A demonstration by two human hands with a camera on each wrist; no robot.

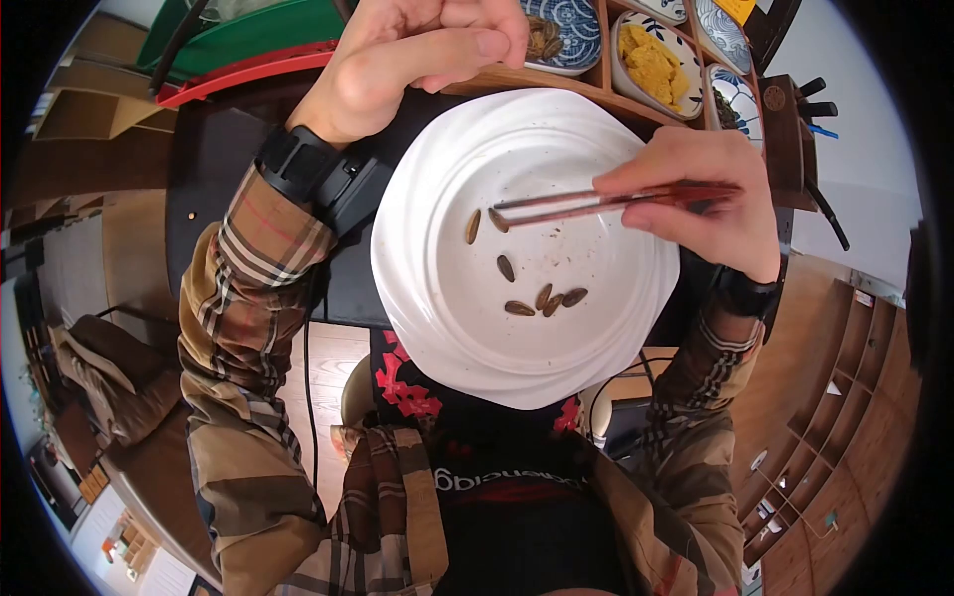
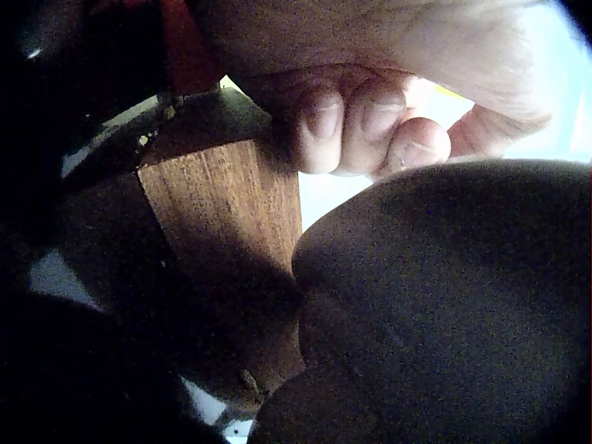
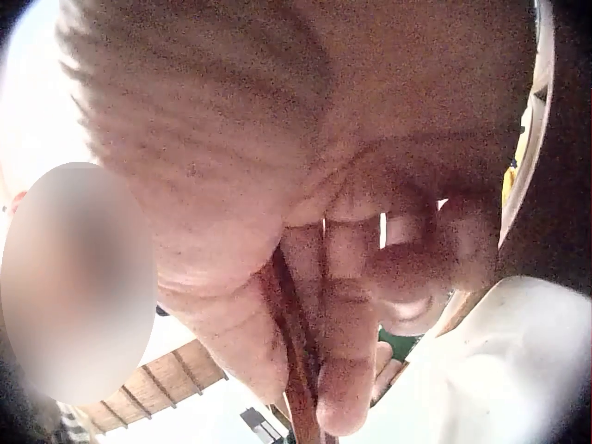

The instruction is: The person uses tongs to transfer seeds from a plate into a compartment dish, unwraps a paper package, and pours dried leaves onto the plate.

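Observation:
A white bowl (image 1: 417, 298) with a wavy rim sits before me, with several striped sunflower seeds (image 1: 506, 268) scattered on its floor. My right hand (image 1: 696, 189) pinches slim reddish-brown tweezers (image 1: 566, 205) between thumb and fingers, reaching in over the bowl's right side. Their two tips lie at one seed (image 1: 498, 221) in the upper left of the bowl, beside another seed (image 1: 472, 226). My left hand (image 1: 427, 50) hovers beyond the bowl's far left rim, fingers loosely curled. In the left wrist view its fingertips (image 2: 379, 116) show, holding nothing.
Behind the bowl stands a wooden compartment tray (image 1: 586, 94) with patterned dishes, one holding yellow food (image 1: 653, 65). A brown holder (image 1: 790, 139) with dark-handled tools is at the right. A green container (image 1: 238, 50) with a red edge stands far left, on the dark table (image 1: 214, 228).

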